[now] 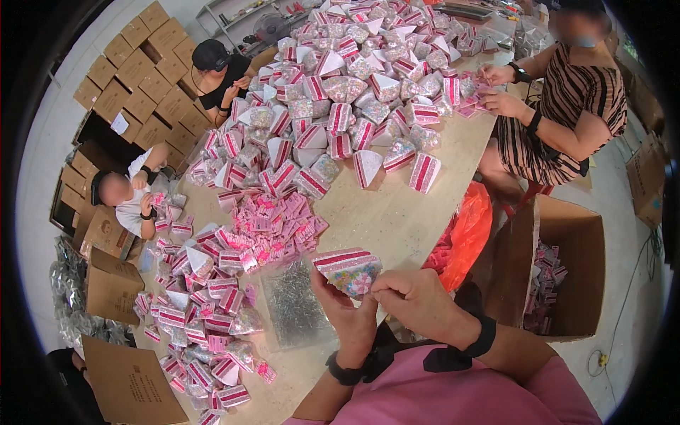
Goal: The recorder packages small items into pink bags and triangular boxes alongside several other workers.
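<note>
"Where is the piece right now?"

"The cake-slice wedge (347, 267) is held up over the near side of the tabletop (382, 219), its pink-and-white striped face turned upward. The left hand (352, 319) is clamped on it from below and the left. The right hand (416, 301) has thumb and forefinger together at its right corner; I can't tell whether they pinch the wedge itself or something tiny there."

"How do you expect it to handle?"

"Light, I'd say, since one hand carries it. The speckled side shines like clear film, so it may be slippery and crinkle. I'd guess it dents easily, too. Take it across the striped side, with spread fingers, and spare the thin point and the pink-and-white decoration."

"And room around it?"

"Just to its left are thin silvery strips (294, 297) in a clear flat tray, with the pink cards (276, 227) heaped beyond. More wedges are piled lower left (202, 312), and a bigger mound of wedges (347, 92) fills the far side. The open room is the bare strip ahead and to the right. Mind the table's right edge: the orange-red plastic bag (473, 219) hangs beside it, and the open cardboard box (584, 262) stands farther out."
</note>
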A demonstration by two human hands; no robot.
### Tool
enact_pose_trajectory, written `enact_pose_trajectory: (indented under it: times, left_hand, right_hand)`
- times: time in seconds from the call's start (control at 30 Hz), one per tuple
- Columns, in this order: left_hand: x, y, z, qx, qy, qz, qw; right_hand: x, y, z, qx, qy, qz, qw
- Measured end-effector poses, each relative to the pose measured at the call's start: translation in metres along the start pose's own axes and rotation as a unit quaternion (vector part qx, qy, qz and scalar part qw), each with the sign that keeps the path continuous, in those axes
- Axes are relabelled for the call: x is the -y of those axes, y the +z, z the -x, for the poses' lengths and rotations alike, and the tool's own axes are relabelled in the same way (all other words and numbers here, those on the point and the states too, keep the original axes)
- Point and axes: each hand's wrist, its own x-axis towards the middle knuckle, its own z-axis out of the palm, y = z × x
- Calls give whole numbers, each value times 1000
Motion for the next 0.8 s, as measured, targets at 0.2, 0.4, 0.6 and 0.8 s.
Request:
enact_pose_trajectory:
  times: [0.2, 0.4, 0.6, 0.8]
  left_hand:
    - [-2, 1, 2, -2, 22, -49, 999]
    - [-3, 0, 1, 6, 76, -93, 993]
    - [6, -8, 3, -17, 155, -250, 956]
    - [9, -9, 3, -9, 172, -242, 955]
  right_hand:
    - [3, -1, 0, -1, -3, -13, 1000]
    - [-1, 0, 1, -11, -6, 18, 1000]
    - [0, 1, 3, -22, 6, 21, 1000]
    - [-4, 4, 3, -42, -12, 42, 998]
